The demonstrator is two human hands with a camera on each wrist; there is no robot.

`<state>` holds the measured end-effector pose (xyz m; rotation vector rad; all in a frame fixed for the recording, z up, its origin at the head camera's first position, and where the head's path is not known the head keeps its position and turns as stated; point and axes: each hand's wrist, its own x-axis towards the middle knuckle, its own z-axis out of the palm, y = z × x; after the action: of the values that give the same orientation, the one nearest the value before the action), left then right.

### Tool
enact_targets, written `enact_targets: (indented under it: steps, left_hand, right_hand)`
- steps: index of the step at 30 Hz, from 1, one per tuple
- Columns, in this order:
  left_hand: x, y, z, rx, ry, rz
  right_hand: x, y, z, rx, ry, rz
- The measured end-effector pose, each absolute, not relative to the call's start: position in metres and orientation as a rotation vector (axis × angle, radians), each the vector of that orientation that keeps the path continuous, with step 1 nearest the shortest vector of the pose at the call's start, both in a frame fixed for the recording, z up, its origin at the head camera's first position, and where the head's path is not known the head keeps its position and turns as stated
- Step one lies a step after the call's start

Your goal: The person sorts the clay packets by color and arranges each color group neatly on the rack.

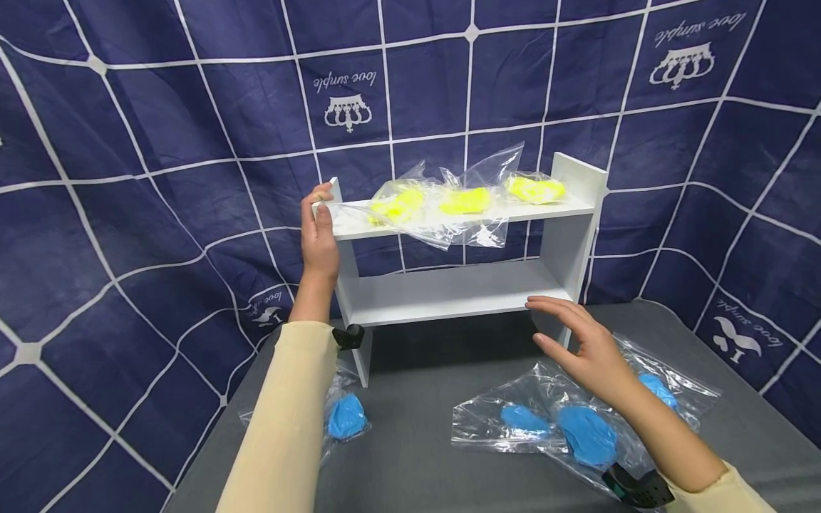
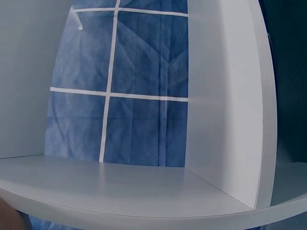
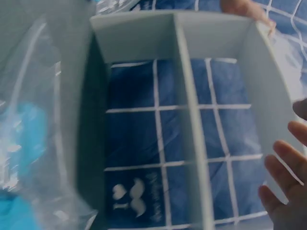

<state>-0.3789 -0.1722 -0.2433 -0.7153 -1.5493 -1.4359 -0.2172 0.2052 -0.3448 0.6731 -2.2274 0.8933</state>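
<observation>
A white two-tier shelf (image 1: 449, 291) stands at the back. My left hand (image 1: 319, 239) grips its upper left side panel, the thumb at the front edge and the fingers around the panel; in the right wrist view, that hand's fingertips show at the shelf's corner. The left wrist view looks into the shelf's compartment. In front of the shelf's right side, my right hand (image 1: 580, 349) is held in the air, fingers apart and bent slightly, with nothing in it. On the top board lie three clear zip bags with bright yellow contents (image 1: 465, 201); the left bag's plastic hangs over the front edge.
Several clear zip bags with blue contents (image 1: 586, 434) lie on the grey tabletop (image 1: 410, 442) at the right, partly under my right forearm. Another blue one (image 1: 346, 417) lies beside my left sleeve. A dark blue checked cloth (image 1: 256, 128) hangs behind the shelf and at both sides.
</observation>
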Motion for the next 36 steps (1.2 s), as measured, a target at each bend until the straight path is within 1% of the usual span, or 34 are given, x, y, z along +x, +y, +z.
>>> enact_targets:
  steps: [4,11,15,23,36]
  left_hand:
    - [-0.378,-0.171,-0.24,-0.709,-1.555,-1.447]
    - [-0.378,-0.171,-0.241,-0.676,-1.59,-1.453]
    - [-0.379,-0.17,-0.242,-0.681,-1.587,-1.452]
    - [-0.378,-0.172,-0.239,-0.684,-1.565,-1.446]
    - [-0.377,-0.171,-0.241,-0.675,-1.586,-1.442]
  right_hand:
    - [-0.219,0.218,-0.369,0.66,-2.361,0.893]
    - [-0.223,0.227,-0.423,0.815,-2.538,0.985]
    - [-0.226,0.226,-0.444,0.876,-2.598,1.013]
    - [-0.235,0.226,-0.463,0.919,-2.65,0.915]
    - [-0.234,0.228,-0.479,1.009,-2.662,0.686]
